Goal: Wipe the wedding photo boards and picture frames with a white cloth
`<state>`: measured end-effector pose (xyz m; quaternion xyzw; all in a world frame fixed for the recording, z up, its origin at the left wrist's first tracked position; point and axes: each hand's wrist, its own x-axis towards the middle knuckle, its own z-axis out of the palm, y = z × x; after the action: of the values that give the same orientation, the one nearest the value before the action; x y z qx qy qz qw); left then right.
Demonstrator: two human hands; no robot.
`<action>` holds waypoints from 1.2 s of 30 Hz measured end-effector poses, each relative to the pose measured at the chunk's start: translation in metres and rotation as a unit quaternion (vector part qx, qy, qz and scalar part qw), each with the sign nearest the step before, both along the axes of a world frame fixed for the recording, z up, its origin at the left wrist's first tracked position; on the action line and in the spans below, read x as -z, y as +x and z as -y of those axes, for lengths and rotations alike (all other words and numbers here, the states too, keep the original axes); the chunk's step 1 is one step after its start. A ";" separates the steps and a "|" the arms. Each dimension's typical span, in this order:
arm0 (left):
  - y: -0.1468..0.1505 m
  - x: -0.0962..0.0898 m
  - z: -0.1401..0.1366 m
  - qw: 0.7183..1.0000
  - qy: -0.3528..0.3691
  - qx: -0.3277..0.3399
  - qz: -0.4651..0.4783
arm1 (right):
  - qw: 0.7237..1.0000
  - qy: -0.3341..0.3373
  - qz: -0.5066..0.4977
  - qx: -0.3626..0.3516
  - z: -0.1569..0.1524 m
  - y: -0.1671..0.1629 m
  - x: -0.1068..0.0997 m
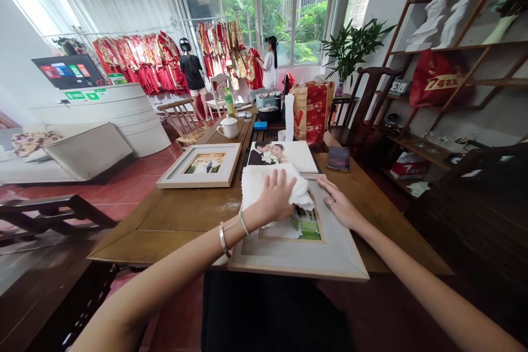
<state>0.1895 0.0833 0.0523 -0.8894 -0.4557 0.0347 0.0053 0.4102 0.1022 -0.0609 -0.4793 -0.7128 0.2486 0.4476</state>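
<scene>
My left hand (pixel 277 198) lies flat on a white cloth (pixel 254 180), fingers spread, pressing it against the upper part of a pale wooden picture frame (pixel 342 253). Cloth and hand cover much of the picture inside; a green patch shows at its lower right. At the frame's upper right edge, my right hand (pixel 340 206) grips the border, with its thumb on the face and some fingers hidden. Just beyond lies a wedding photo panel (pixel 299 157) showing a couple. A second framed picture (pixel 198 164) rests to the left on the wooden table (pixel 165 225).
Farther along the table stand a white lidded cup (pixel 229 127), a green bottle (pixel 229 102) and a red-brown paper bag (pixel 313 113). A phone (pixel 338 159) lies right of the photo panel. Chairs flank the table; two people stand by racks of red garments (pixel 140 60).
</scene>
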 end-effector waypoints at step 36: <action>0.008 -0.021 0.125 0.977 -0.153 0.146 -0.033 | 1.000 0.000 -0.017 0.003 0.001 -0.001 0.000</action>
<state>0.1976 -0.0419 0.0736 -0.9350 -0.3098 0.1323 -0.1110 0.4088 0.1011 -0.0612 -0.4766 -0.7038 0.2556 0.4607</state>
